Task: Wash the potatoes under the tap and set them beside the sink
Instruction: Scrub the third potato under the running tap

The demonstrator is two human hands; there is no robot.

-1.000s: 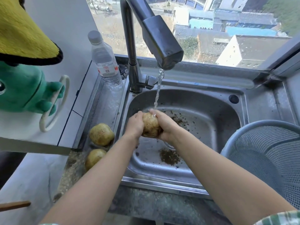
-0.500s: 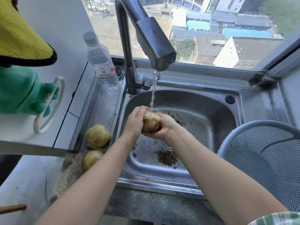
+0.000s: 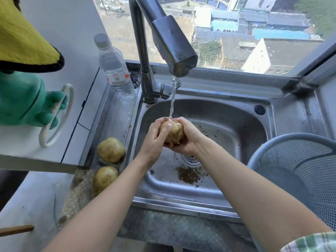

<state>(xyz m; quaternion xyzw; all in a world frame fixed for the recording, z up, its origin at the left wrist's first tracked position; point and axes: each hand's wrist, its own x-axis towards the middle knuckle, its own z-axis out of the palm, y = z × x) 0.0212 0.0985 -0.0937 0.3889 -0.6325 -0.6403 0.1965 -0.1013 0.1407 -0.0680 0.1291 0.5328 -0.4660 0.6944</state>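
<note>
both hands clamped round the potato (image 3: 171, 130) at frame centre, right under the tap (image 3: 173, 45) stream, left hand (image 3: 154, 140) on its left flank, right hand (image 3: 187, 140) cupping below. the landing spot, two potatoes (image 3: 111, 149) at left of the sink (image 3: 236, 124), lies nearer the left hand.

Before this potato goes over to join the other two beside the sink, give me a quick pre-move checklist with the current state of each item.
1. Grip: left hand and right hand both wrap the potato. Ok.
2. Water reaching it: the stream from the tap lands on its top. Ok.
3. Potato clean all round: underside hidden by the palms. Cannot tell.
4. Landing spot: the far potato and near potato lie on the ledge left of the sink, bare ledge behind them. Ok.
5. Path left: the water bottle stands farther back, clear of it. Ok.
6. Drain: dirt lies beside the drain. Cannot tell.
</note>
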